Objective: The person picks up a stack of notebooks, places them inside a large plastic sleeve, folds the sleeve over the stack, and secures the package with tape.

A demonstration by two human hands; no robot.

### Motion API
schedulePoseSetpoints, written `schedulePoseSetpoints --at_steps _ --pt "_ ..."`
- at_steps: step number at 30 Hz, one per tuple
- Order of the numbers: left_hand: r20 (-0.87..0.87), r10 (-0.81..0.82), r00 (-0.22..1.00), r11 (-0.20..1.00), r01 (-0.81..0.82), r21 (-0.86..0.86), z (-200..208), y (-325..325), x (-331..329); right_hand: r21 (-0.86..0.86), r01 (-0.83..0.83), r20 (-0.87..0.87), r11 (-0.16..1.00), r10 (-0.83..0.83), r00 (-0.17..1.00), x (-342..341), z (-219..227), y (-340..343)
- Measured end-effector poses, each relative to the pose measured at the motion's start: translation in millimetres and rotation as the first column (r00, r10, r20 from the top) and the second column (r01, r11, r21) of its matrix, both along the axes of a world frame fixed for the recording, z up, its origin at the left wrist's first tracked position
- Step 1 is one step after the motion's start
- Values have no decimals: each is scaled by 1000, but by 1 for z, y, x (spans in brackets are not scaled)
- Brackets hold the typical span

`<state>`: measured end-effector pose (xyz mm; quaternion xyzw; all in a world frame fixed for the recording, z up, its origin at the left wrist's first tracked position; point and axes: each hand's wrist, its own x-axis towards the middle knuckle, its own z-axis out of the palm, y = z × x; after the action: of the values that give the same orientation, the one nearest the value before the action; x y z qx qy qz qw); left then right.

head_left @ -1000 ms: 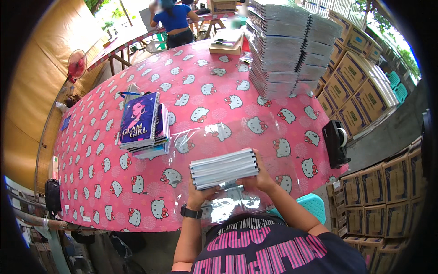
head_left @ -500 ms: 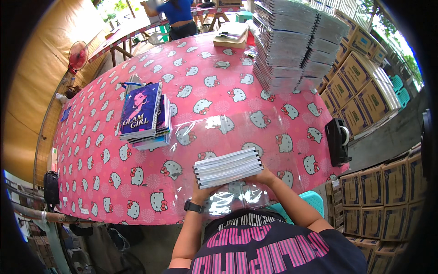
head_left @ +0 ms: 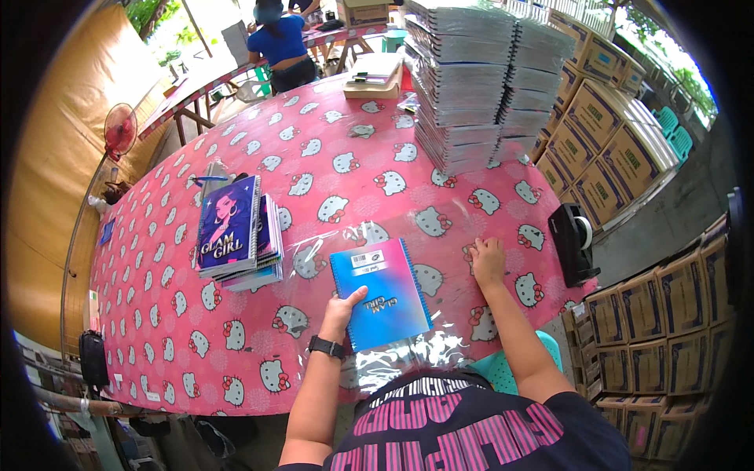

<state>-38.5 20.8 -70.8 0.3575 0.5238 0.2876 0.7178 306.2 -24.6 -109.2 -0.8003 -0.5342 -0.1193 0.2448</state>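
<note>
Left grip [head_left: 338, 316]: grasping the left edge of one blue-pink notebook [head_left: 385, 302], thumb on top; copies beneath, if any, cannot be counted. For good control, keep the thumb flat and the pressure even. Right grip [head_left: 488, 263]: released, at the tabletop [head_left: 259, 341], apart from the notebook. Right of it: one tape dispenser [head_left: 572, 247]. Beyond the left grip, leftward: one purple-topped notebook pile [head_left: 238, 231]. Beyond both: two adjoining wrapped notebook columns [head_left: 463, 98].

- Notebook [head_left: 385, 286]: smooth paper cover
- Sheet [head_left: 457, 255] on the desk [head_left: 247, 367]: clear, glossy plastic
- Boxes [head_left: 646, 314]: matt cardboard
- Stool [head_left: 499, 375]: smooth plastic
- Tape dispenser [head_left: 567, 245]: hard plastic
- Shirt [head_left: 577, 428]: matt cloth
</note>
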Motion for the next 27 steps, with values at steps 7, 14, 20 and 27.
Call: schedulePoseSetpoints --at_steps 7,14,20,27 --pt "-228 -48 973 995 67 75 -13 0 -10 35 -63 -20 997 64 998 1 -10 1" --pt "-712 307 631 831 187 524 -12 -41 2 -457 -246 -666 855 -145 732 21 48 -49" --pt "-405 211 889 881 6 472 -30 -28 -12 -245 -592 -726 767 260 637 -33 138 -65" --pt "-384 174 907 940 -37 340 -15 -24 13 -561 -629 -425 537 466 776 -212 123 -41"
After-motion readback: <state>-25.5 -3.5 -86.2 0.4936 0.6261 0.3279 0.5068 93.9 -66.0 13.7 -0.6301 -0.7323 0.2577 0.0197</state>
